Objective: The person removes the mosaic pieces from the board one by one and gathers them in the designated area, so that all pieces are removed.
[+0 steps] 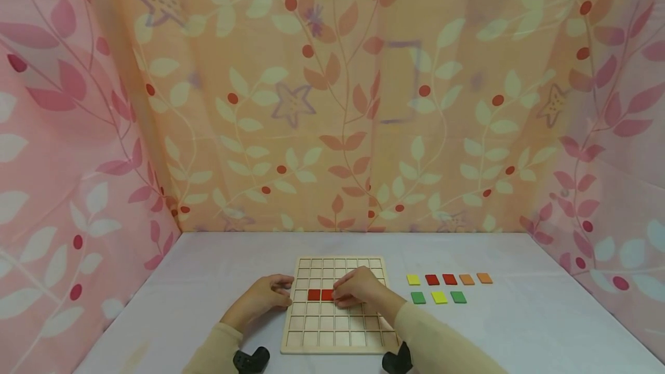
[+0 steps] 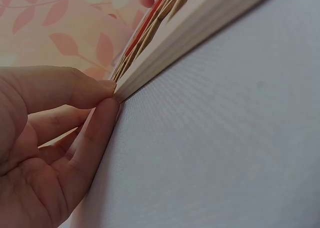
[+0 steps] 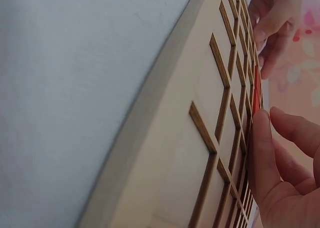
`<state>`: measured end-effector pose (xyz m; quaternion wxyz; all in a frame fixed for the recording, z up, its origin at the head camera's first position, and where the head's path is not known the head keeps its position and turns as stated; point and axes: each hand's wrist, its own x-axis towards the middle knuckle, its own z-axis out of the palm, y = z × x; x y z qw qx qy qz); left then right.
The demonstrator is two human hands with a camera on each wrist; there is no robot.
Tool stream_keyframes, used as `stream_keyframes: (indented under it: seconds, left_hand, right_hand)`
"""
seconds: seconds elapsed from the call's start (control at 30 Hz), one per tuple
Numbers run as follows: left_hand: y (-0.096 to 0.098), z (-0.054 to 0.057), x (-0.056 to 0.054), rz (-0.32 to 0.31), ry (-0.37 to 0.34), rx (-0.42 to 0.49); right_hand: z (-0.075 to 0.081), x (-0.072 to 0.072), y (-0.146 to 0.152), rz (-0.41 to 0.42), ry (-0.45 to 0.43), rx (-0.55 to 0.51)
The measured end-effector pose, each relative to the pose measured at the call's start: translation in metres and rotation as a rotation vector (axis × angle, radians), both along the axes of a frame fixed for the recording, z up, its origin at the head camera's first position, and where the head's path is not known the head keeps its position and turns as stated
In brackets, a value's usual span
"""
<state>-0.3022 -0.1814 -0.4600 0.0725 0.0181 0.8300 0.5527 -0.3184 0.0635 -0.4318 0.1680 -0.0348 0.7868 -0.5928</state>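
Observation:
A pale wooden grid board lies flat on the table, with two red square tiles side by side in one row of cells. At the board's left edge rests my left hand; its thumb and fingertips touch the side, spaced along it in the head view. My right hand reaches over the board, its fingertips at the right-hand red tile. Up close in the right wrist view, the thumb lies against the red tile and the index finger stands slightly off it.
Right of the board, loose tiles lie in two rows: yellow, red, orange and green among them. A white cloth covers the table. Printed curtains stand behind and on both sides.

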Motion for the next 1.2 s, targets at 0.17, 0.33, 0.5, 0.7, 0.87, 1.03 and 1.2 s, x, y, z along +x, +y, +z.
stream_keyframes:
  seconds: [0.17, 0.33, 0.5, 0.7, 0.87, 1.03, 1.2]
  left_hand:
    - [0.0005, -0.0001, 0.0006, 0.017, -0.001, -0.006]
    - [-0.0001, 0.0007, 0.0012, 0.014, 0.001, -0.004]
    - [-0.0001, 0.0, -0.0002, 0.006, -0.001, -0.003]
    - [-0.0001, 0.0002, -0.0005, 0.007, 0.0, 0.0]
    - [0.0002, -0.0011, -0.0015, 0.02, 0.002, -0.007]
    - [0.0005, -0.0032, -0.0034, 0.031, 0.0, -0.002]
    - [0.0007, -0.0038, -0.0041, 0.029, -0.003, 0.004]
  right_hand:
    - [0.0002, 0.0003, -0.0037, 0.003, 0.011, 0.019]
    - [0.0009, 0.0004, -0.005, 0.015, 0.021, 0.026]
    - [0.0013, 0.0004, -0.0053, 0.014, 0.019, 0.02]
    - [0.0026, 0.0009, -0.0057, 0.014, 0.021, 0.016]
    - [0.0002, 0.0004, -0.0061, 0.0, 0.029, 0.011]
    - [-0.0013, -0.0004, -0.0056, -0.022, 0.024, -0.035]
    - [-0.0016, -0.0001, -0.0051, -0.039, 0.021, -0.077]
